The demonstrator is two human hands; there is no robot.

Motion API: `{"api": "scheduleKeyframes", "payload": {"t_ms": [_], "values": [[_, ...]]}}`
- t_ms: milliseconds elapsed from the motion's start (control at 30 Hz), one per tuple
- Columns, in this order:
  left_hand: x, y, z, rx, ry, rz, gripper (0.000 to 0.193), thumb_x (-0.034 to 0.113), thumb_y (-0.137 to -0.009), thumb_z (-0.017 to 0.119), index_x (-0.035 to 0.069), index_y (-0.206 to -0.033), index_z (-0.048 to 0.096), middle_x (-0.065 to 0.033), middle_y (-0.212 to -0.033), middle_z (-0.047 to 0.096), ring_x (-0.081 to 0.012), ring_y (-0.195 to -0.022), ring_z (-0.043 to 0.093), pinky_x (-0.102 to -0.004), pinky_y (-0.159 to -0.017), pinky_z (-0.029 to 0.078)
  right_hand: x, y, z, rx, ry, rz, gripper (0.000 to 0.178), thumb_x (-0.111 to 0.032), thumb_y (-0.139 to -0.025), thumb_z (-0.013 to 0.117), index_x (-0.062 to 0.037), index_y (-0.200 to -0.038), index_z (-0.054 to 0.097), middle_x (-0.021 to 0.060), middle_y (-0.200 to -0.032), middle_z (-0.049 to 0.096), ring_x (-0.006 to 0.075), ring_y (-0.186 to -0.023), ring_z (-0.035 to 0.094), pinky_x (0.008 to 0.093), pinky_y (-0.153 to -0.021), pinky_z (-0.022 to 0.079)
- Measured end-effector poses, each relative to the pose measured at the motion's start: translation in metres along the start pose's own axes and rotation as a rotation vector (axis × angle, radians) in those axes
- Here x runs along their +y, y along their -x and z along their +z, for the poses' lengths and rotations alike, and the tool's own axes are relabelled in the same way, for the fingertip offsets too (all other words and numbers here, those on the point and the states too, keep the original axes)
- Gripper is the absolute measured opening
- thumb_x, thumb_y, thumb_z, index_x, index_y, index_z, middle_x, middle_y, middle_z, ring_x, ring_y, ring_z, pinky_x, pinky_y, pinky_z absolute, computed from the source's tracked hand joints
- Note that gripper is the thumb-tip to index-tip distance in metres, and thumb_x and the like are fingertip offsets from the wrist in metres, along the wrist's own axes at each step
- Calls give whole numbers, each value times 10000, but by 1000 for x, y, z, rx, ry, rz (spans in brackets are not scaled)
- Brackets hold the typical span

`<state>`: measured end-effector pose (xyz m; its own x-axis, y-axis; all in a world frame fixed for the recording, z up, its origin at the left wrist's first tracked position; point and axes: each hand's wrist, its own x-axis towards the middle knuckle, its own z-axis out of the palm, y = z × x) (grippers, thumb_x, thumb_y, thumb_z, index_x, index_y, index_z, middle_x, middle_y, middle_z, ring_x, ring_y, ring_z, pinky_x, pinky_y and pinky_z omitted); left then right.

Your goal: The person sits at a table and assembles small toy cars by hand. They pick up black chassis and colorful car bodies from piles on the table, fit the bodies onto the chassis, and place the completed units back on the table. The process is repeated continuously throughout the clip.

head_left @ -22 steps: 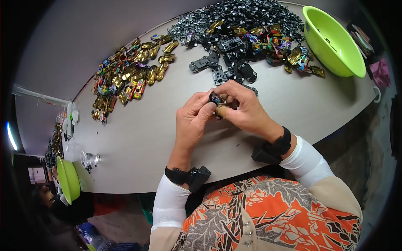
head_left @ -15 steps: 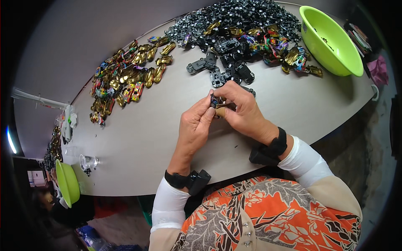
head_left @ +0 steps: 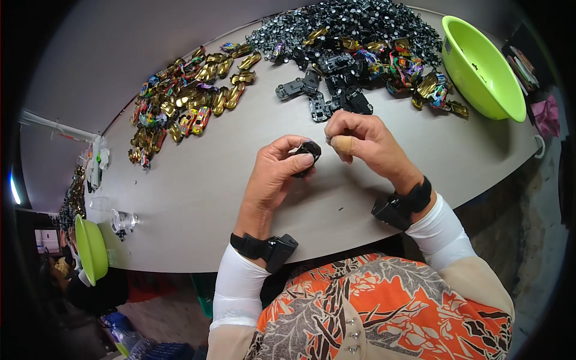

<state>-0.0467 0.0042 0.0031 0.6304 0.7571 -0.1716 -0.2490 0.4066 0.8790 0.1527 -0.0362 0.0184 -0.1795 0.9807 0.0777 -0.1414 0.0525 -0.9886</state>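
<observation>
Above the counter (head_left: 198, 210), the black part (head_left: 310, 148) is pinched by the left hand (head_left: 270, 174), best kept steady; on the right hand (head_left: 375, 147), fingers are pressed together, any contents unclear.

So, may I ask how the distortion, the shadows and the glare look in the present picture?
In the head view, the table has a strongly bowed edge and the picture's corners go black; soft shadows lie near the hands; a lamp glares at the far left, and gold toy cars shine.
</observation>
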Motion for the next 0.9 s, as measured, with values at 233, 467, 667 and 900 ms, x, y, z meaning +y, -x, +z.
{"api": "scheduleKeyframes", "payload": {"t_ms": [233,467,667,900], "values": [[-3,2,4,-29,-68,-47,222,94,-753,684,-5,-937,611,-23,-784,597,-66,-617,527,-195,-536,432,-2,2,0,-104,-25,43,40,12,-753,596,12,-774,630,29,-811,531,70,-582,503,196,-497,409],[-7,2,10,28,-310,-40,190,102,-768,671,0,-919,617,6,-749,575,-22,-536,468,-156,-457,360,14,3,5,-26,449,-150,68,54,-671,562,13,-721,583,83,-698,545,168,-612,546,295,-548,423],[-11,1,11,51,-441,-29,179,90,-793,637,-7,-942,617,15,-749,567,-23,-585,485,-151,-504,378,20,6,18,98,650,-238,101,46,-672,545,1,-757,574,111,-691,555,224,-589,532,313,-555,417],[0,1,12,121,-135,103,278,54,-793,620,-19,-1055,557,-23,-797,591,-68,-625,540,-177,-545,444,8,3,11,96,451,23,191,37,-713,556,-7,-891,611,39,-748,575,101,-639,495,253,-565,407]]}}
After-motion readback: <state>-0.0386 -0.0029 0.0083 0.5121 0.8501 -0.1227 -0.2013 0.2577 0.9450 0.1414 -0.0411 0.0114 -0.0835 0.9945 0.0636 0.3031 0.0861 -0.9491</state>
